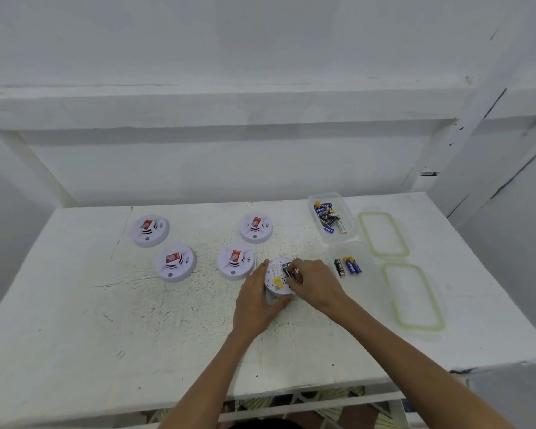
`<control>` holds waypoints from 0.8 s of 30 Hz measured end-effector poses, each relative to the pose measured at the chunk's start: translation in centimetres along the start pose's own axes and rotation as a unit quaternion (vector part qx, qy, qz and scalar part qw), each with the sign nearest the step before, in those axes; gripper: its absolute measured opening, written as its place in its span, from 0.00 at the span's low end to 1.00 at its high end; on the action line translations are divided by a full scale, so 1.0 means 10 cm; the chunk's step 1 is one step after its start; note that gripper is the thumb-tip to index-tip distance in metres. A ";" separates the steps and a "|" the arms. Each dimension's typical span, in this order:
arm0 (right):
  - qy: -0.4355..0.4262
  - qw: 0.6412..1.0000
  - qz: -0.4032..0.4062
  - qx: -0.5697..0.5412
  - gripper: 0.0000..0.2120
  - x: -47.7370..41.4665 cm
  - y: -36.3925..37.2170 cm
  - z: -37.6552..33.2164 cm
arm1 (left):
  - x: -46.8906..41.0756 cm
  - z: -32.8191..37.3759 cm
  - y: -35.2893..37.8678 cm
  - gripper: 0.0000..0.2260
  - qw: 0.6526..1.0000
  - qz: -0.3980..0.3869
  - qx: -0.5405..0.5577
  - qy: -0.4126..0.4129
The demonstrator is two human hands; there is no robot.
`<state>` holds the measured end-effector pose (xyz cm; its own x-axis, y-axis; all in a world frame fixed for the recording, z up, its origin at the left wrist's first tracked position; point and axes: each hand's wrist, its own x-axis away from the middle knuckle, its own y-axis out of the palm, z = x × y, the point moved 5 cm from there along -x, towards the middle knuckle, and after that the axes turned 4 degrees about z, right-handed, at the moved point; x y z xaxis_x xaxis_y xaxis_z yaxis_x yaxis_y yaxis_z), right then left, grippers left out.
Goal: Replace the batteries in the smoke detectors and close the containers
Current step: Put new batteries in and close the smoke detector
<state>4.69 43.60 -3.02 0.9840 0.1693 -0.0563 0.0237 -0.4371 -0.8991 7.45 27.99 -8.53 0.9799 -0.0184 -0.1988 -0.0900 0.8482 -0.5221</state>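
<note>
A white smoke detector (pixel 277 278) lies upside down on the white table, its battery bay facing up. My left hand (pixel 256 300) grips its left rim. With fingers curled over the bay, my right hand (pixel 314 281) pinches a battery (pixel 287 269) there. Several other detectors stand face up to the left, the nearest one (pixel 235 261) beside my left hand. A clear container (pixel 333 216) at the back right holds several batteries. A nearer clear container (pixel 353 264) holds three batteries.
Two green-rimmed clear lids lie right of the containers: one lid (pixel 384 233) at the back, the other lid (pixel 413 297) nearer. A white wall and ledge rise behind the table. The table's front edge (pixel 291 394) runs below my forearms.
</note>
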 end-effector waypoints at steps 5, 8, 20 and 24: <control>0.003 1.000 -0.009 -0.011 0.11 -0.02 0.00 -0.01 | -0.01 0.01 0.00 0.37 1.000 0.008 0.004 0.005; 0.000 1.000 -0.018 -0.019 0.13 -0.04 0.01 0.01 | 0.00 0.02 -0.01 0.36 1.000 0.009 0.005 0.008; 0.042 0.984 -0.164 -0.059 0.31 -0.34 0.02 0.10 | -0.04 -0.07 0.04 0.36 1.000 -0.016 0.014 0.003; 0.060 0.980 -0.177 -0.066 0.37 -0.42 0.04 0.12 | -0.05 -0.09 0.05 0.35 1.000 -0.014 0.020 -0.003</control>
<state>0.38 43.78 -3.61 0.9232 0.2298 0.3080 0.3828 -0.4819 -0.7882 6.75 27.96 -9.50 0.9831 -0.0389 -0.1791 -0.0555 0.8680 -0.4934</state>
